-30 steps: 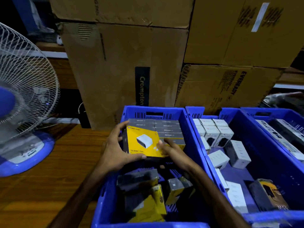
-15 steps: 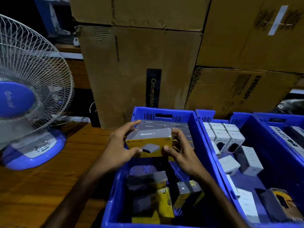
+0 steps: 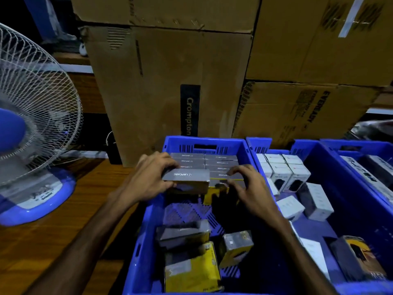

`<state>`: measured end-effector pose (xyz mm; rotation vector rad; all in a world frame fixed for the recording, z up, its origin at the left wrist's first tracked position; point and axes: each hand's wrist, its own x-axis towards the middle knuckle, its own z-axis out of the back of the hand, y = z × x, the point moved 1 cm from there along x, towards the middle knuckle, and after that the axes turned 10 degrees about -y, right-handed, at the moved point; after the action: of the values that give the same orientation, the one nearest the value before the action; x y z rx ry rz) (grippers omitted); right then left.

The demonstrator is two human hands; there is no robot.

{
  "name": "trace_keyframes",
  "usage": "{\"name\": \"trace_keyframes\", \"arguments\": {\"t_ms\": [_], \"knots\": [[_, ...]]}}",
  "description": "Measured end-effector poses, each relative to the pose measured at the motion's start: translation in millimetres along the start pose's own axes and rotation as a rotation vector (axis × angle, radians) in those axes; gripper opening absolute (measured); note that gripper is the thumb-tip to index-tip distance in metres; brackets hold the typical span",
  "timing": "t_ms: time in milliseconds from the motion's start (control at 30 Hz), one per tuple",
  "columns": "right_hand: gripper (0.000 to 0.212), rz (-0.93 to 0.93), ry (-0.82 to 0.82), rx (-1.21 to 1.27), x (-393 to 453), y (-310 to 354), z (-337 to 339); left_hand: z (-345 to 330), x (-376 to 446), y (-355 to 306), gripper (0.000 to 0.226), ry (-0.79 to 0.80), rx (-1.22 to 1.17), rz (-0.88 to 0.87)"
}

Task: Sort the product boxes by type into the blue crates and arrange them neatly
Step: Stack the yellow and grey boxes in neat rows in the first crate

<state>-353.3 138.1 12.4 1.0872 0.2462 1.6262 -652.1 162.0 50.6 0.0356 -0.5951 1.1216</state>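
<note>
My left hand [image 3: 148, 179] grips a grey and yellow Lapcare box [image 3: 187, 178] by its left end, grey top up, at the front of the left row of like boxes [image 3: 204, 161] standing at the far end of the left blue crate [image 3: 144, 241]. My right hand [image 3: 244, 184] rests with curled fingers on the front box of the right row [image 3: 226, 177]; whether it grips that box is unclear. Several loose grey and yellow boxes [image 3: 191, 271] lie jumbled at the crate's near end.
A second blue crate [image 3: 361, 209] on the right holds white boxes [image 3: 282, 173] and a dark box [image 3: 359, 258]. A third crate [image 3: 361, 150] stands further right. Large cardboard cartons [image 3: 165, 86] rise behind. A blue table fan [image 3: 32, 124] stands on the wooden table [image 3: 53, 241] at left.
The box turned from its yellow face towards me to grey top up and went down into the left row. My right hand left it and moved to the right row.
</note>
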Motion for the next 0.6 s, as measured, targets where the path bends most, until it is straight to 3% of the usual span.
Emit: {"name": "trace_keyframes", "arguments": {"t_ms": [100, 167, 267, 433, 600], "knots": [[0.014, -0.083, -0.066, -0.171, 5.8, -21.9, 13.4, -3.0, 9.4, -2.5, 0.053, 0.097, 0.097, -0.045], [0.021, -0.157, -0.029, -0.236, 3.5, -37.2, 17.8, -6.5, 15.7, -3.5, 0.051, 0.149, 0.192, -0.082], [0.03, -0.145, 0.005, -0.274, -3.2, -51.7, 17.9, -13.6, 25.1, -2.9, 0.035, 0.198, 0.269, -0.136], [0.026, -0.164, 0.003, -0.304, -4.2, -48.7, 16.9, -34.0, 36.7, 4.1, 0.015, 0.272, 0.282, -0.152], [0.025, -0.232, -0.009, -0.264, -2.7, -47.4, 18.8, -47.1, 50.2, 1.6, 0.023, 0.348, 0.367, -0.143]]}}
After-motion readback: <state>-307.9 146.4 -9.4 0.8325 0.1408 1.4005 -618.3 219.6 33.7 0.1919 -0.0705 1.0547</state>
